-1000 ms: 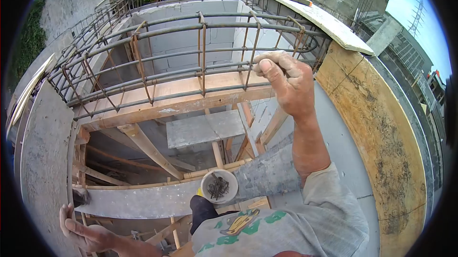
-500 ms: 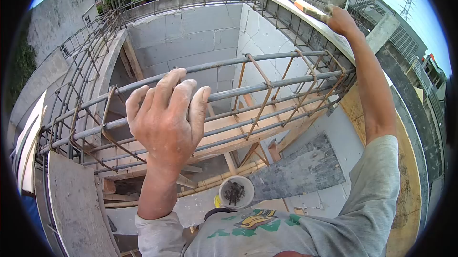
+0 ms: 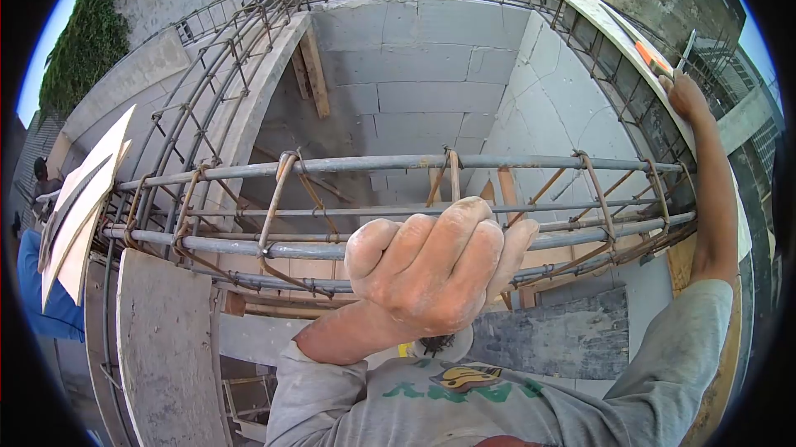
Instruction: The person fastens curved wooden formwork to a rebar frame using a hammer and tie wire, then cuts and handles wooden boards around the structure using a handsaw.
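Note:
My left hand (image 3: 427, 260), dusty with its fingers curled, is closed round the near steel bar (image 3: 249, 245) of a rebar cage, in the middle of the view. At the far right, my outstretched right hand (image 3: 686, 97) is closed at the end of a handsaw with an orange handle (image 3: 653, 58). Its narrow blade points up and left along a pale board (image 3: 580, 1). A thin grey metal piece (image 3: 687, 47) sticks up beside that hand; its kind is unclear. Bent stirrups (image 3: 276, 198) cross the cage's long bars.
Beyond the cage, grey block walls (image 3: 423, 61) enclose a deep space. More rebar (image 3: 220, 86) runs along the left wall top. Below me are a bucket (image 3: 456, 346), partly hidden, and a dark panel (image 3: 555, 327). Loose boards (image 3: 87, 198) lean at left; another person (image 3: 41, 177) is beyond.
My view has swung left. My left hand has turned and now sits over the nearer bar, with its fingers curled tighter. My right hand stays at the saw handle by the pale board.

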